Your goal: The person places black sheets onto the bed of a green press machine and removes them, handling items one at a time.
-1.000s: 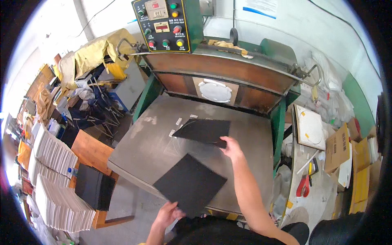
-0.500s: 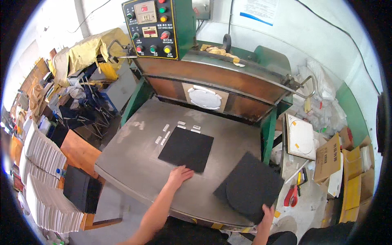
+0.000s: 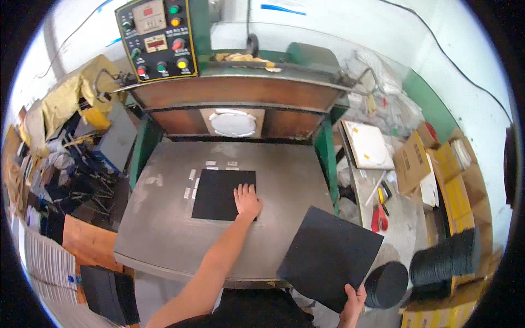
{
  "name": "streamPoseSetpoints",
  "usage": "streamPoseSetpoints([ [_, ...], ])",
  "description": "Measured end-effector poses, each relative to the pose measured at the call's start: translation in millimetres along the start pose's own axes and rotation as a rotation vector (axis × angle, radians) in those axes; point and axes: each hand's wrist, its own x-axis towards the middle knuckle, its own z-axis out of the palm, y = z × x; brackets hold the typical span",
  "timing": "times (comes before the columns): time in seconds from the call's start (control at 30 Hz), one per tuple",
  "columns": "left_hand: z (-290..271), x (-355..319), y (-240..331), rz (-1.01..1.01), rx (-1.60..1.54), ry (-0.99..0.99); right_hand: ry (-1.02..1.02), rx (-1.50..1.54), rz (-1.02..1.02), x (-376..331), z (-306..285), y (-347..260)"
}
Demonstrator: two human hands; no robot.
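Observation:
A black square sheet [image 3: 219, 191] lies on the grey metal bed [image 3: 158, 229] of a press, against several small white marker strips [image 3: 192, 174]. My left hand [image 3: 248, 202] rests on the right part of that sheet, fingers spread. Another black square sheet [image 3: 331, 254], tilted, is gripped at its near right corner by my right hand [image 3: 353, 302]. It reaches over the bed's front right corner. Beside my right hand stands a stack of round black discs [image 3: 389, 281].
Behind the bed is the press head with a white round plate [image 3: 233, 123]; a control panel [image 3: 156, 41] hangs at left. On the right bench lie red-handled scissors [image 3: 379, 218], a white board [image 3: 367, 145] and more black discs [image 3: 444, 257]. Black sheets [image 3: 106, 295] are stacked at left.
My left hand has moved from the flat sheet's near edge onto its right part. The sheet in my right hand has turned and moved off the bed toward me. The view has shifted right.

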Motion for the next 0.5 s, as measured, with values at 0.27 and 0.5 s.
streamPoseSetpoints([
  [0.27, -78, -105, 41, 0.053, -1.214, -0.586, 0.146, 0.356, 0.294, -54, -22, 40],
  [0.5, -123, -209, 62, -0.001, -1.678, -1.523, 0.109, 0.427, 0.276, -72, -57, 73],
])
